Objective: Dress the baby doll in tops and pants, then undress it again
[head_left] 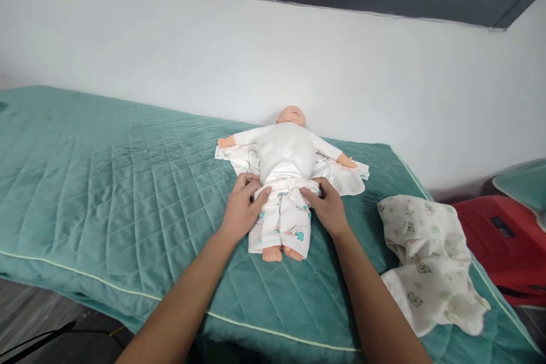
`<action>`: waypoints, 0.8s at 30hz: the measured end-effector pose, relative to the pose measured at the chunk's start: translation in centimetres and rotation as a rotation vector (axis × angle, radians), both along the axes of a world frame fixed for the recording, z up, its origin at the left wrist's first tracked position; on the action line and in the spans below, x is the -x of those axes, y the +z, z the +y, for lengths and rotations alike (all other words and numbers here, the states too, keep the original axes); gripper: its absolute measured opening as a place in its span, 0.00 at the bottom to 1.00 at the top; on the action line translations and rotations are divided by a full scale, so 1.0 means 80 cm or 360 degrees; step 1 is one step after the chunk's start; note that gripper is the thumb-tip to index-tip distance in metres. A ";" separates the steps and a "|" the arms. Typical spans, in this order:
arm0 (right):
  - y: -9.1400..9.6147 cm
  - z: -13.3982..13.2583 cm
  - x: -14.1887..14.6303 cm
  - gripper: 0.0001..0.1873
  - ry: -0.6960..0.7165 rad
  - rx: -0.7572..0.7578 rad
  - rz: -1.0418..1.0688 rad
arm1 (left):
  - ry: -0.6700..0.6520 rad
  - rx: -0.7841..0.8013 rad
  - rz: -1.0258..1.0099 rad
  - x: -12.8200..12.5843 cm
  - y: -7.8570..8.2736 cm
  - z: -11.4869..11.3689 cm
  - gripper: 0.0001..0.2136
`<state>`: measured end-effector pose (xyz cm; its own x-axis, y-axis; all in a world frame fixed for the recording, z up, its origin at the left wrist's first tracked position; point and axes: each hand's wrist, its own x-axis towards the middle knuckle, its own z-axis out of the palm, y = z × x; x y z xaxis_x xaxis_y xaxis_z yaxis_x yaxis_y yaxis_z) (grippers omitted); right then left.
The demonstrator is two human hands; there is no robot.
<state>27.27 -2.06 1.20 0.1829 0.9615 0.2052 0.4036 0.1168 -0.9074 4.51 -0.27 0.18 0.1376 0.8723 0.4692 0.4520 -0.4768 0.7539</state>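
A baby doll (286,148) lies on its back with its arms spread and its head toward the wall. White printed pants (279,222) cover its legs, and its feet show below the hems. My left hand (245,205) pinches the pants' waistband at one side. On the opposite side, my right hand (326,205) pinches the same waistband, thumb on top. Beneath the doll's torso and arms, an open white printed shirt (347,181) is spread out.
The doll rests on a green quilted bed cover (106,193). At the right lies a crumpled printed cloth (426,256), with a red case (503,233) beyond the bed's edge. A white wall (170,51) stands behind, and a black cable (63,330) is at lower left.
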 end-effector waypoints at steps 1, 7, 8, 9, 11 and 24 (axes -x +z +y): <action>0.001 0.001 0.001 0.17 -0.0002 0.0009 -0.0022 | -0.0010 0.0006 0.0023 0.002 -0.001 -0.006 0.15; 0.006 -0.026 0.011 0.18 -0.0089 0.0058 -0.0147 | -0.0016 -0.0019 0.0067 0.003 -0.006 -0.006 0.11; 0.006 -0.037 0.014 0.20 -0.0076 0.0092 -0.0149 | -0.0013 -0.0030 0.0057 0.003 -0.007 -0.005 0.11; 0.005 -0.049 0.017 0.22 -0.0061 0.0123 -0.0151 | -0.0012 -0.0034 0.0050 0.003 -0.008 -0.003 0.10; 0.006 -0.071 0.024 0.24 -0.0034 0.0151 -0.0155 | -0.0014 -0.0017 0.0049 0.002 -0.007 -0.001 0.11; 0.002 -0.133 0.036 0.50 0.0358 0.0093 -0.0499 | -0.0479 0.0214 0.0324 0.057 0.007 -0.079 0.22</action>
